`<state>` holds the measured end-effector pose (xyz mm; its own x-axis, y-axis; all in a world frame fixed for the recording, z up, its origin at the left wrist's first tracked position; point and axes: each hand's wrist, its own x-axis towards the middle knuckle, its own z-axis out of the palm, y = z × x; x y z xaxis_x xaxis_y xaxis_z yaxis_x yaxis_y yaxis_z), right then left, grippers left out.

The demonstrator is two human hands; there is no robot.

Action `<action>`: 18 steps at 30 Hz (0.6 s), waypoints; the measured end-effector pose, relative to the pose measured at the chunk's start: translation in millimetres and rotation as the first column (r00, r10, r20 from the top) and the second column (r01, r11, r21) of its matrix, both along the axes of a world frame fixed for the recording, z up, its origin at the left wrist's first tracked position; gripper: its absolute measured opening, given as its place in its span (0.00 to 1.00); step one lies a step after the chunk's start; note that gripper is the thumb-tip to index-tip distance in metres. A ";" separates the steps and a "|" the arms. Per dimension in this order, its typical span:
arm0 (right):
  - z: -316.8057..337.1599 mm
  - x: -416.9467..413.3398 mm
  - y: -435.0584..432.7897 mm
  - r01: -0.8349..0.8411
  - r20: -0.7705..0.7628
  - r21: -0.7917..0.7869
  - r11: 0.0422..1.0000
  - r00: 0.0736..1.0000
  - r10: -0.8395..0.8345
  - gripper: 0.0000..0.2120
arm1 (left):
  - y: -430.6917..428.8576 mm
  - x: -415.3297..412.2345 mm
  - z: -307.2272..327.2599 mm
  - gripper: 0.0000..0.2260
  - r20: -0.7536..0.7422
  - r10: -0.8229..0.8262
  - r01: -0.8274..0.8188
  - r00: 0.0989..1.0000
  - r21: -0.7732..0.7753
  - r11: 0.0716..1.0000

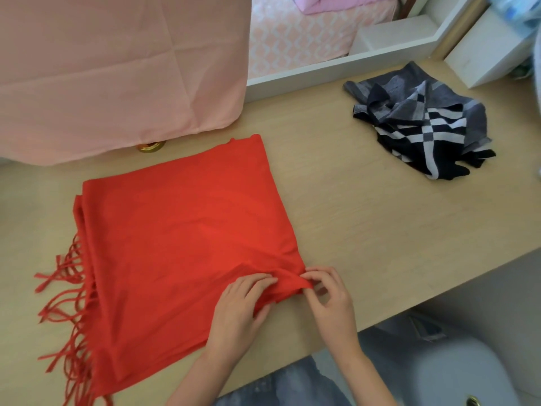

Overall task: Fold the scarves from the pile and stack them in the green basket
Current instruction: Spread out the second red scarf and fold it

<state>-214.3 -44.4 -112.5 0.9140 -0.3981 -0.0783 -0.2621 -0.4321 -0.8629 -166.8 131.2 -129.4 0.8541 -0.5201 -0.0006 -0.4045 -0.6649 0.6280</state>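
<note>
Head view: our left hand (243, 306) and right hand (330, 300), side by side, both pinch the scarf (181, 230) at its near right corner; the rest lies flat on the worktop (351, 215), left of them.

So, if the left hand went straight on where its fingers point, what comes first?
Probably the bunched corner of the red scarf, just ahead of the left hand; the right hand pinches it.
</note>
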 end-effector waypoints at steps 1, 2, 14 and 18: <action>0.0 -0.2 -0.3 -0.005 0.001 0.007 1.000 1.000 0.005 0.10 | 0.6 1.5 -0.5 0.12 -0.003 0.021 -0.021 1.000 -0.024 0.999; -0.5 -0.2 -0.8 -0.010 0.003 0.009 1.000 1.000 0.010 0.10 | 1.2 3.5 -0.7 0.10 -0.009 0.041 -0.042 0.999 -0.049 0.998; -10.9 -2.5 42.2 -0.005 -0.123 0.032 0.999 0.992 0.009 0.43 | -2.0 18.3 12.4 0.07 -0.294 0.318 -0.389 0.901 -0.224 0.894; -16.1 8.2 46.6 0.193 0.000 -0.011 0.981 0.981 -0.193 0.24 | -1.0 20.9 19.2 0.06 -0.323 0.345 -0.435 0.881 -0.268 0.860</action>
